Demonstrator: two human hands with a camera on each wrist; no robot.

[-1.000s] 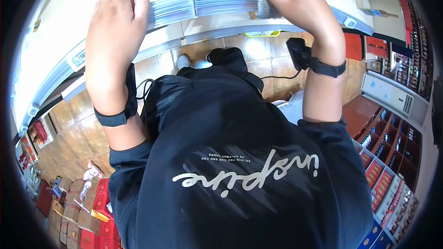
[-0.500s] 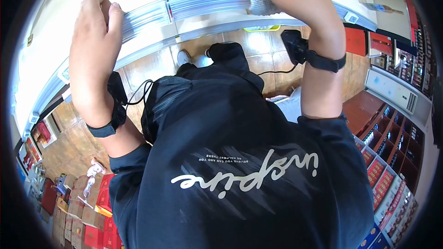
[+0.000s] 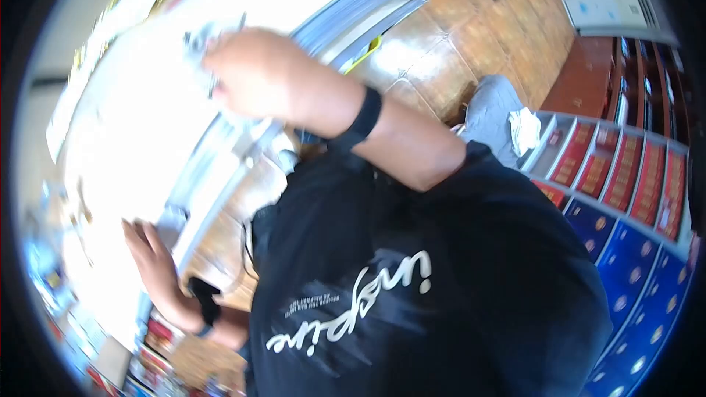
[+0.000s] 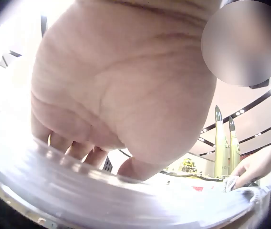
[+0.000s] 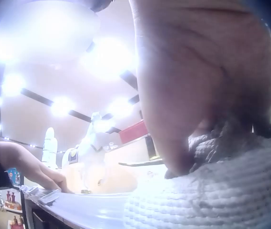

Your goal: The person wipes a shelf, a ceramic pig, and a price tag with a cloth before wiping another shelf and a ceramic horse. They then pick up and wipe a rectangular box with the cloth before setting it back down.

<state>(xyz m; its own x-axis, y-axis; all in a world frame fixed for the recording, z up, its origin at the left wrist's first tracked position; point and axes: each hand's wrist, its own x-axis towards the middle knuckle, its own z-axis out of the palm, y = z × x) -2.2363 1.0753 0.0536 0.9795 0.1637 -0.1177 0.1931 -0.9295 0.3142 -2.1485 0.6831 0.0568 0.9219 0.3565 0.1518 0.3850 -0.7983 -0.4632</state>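
My right hand (image 3: 257, 73) grips a textured white-grey cloth (image 5: 207, 191) over the bright white counter (image 3: 118, 154). In the right wrist view the cloth bunches under the curled fingers and spreads along the counter's edge. Farther to the left, my left hand (image 3: 156, 268) rests at the counter's edge with its fingers extended. The left wrist view shows its palm above the clear edge strip (image 4: 102, 195), the fingertips partly hidden behind the strip. It holds nothing.
Two tall gold shell-shaped models (image 4: 221, 148) stand on the counter. A tiled floor (image 3: 471, 37) lies below the edge. Red boxes (image 3: 625, 176) and blue boxes (image 3: 625, 272) fill the racks at right, and a white appliance (image 3: 610, 11) stands behind them.
The head view has swung round to the left. My right hand has swept left over the counter with the cloth, and my left hand has shifted farther along the edge.
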